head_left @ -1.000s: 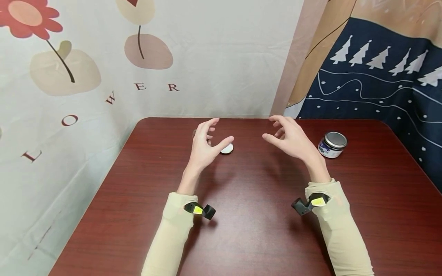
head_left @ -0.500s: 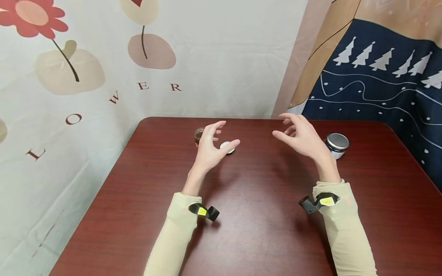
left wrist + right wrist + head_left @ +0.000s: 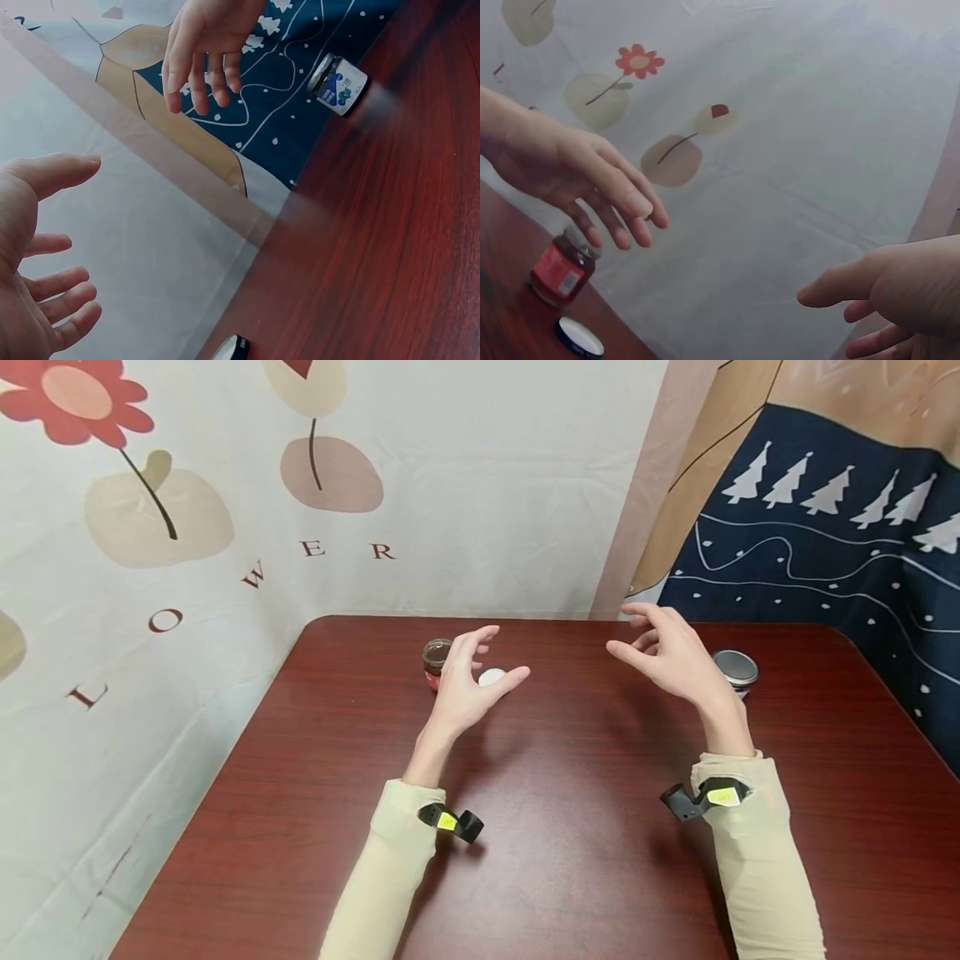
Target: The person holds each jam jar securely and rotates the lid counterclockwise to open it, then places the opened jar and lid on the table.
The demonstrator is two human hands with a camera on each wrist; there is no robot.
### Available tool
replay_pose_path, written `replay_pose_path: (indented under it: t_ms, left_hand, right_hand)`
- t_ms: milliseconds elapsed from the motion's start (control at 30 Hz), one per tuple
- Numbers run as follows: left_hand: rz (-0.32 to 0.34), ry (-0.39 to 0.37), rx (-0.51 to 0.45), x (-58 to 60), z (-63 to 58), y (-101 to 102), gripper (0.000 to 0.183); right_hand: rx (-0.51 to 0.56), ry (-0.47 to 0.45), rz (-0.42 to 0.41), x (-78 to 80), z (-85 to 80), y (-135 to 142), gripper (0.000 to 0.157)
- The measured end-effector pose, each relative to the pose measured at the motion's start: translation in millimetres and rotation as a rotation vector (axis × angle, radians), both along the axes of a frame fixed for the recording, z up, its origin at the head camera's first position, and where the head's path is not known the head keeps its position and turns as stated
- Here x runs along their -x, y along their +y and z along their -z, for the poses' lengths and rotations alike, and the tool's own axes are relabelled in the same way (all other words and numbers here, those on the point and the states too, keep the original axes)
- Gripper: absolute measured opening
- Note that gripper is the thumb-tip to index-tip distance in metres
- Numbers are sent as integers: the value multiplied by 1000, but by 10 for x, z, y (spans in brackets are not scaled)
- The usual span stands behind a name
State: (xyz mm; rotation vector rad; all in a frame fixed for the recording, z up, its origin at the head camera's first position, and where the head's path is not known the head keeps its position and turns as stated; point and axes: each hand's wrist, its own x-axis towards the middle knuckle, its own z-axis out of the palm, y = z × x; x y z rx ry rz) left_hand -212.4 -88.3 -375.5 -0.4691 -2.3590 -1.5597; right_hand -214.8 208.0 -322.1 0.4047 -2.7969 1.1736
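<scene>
Both hands hover over the table with fingers loosely spread, holding nothing. My left hand (image 3: pixel 468 693) is nearest a glass jar (image 3: pixel 561 271) with a red label and dark contents; its glass mouth shows uncovered, and the hand partly hides it in the head view. Beside that jar a round lid (image 3: pixel 580 337) lies with its white inside up, behind my left thumb in the head view. My right hand (image 3: pixel 675 656) is in front of a second jar (image 3: pixel 341 86), which has a white and blue label and a metal lid, and covers part of it.
The dark red wooden table (image 3: pixel 555 827) has its far edge against a pale curtain (image 3: pixel 495 510) printed with flowers and letters. A navy cloth (image 3: pixel 810 552) with white trees hangs at the right. Each sleeve carries a small black wrist camera (image 3: pixel 450 821).
Both hands have drifted right, still spread apart. The red-label jar has come out from behind my left hand, while the right hand and wrist now cover more of the lidded jar.
</scene>
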Motion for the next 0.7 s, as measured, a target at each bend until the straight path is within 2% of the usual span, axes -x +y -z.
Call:
replay_pose_path:
  t_ms: [333,700]
  left_hand:
    - [30,-19,6,31,52,145,69]
    - [62,-6,17,38,39,328,70]
  right_hand:
    - [-28,-14,26,-47,41,185,65]
    - [-47,-13,48,-90,33,369,65]
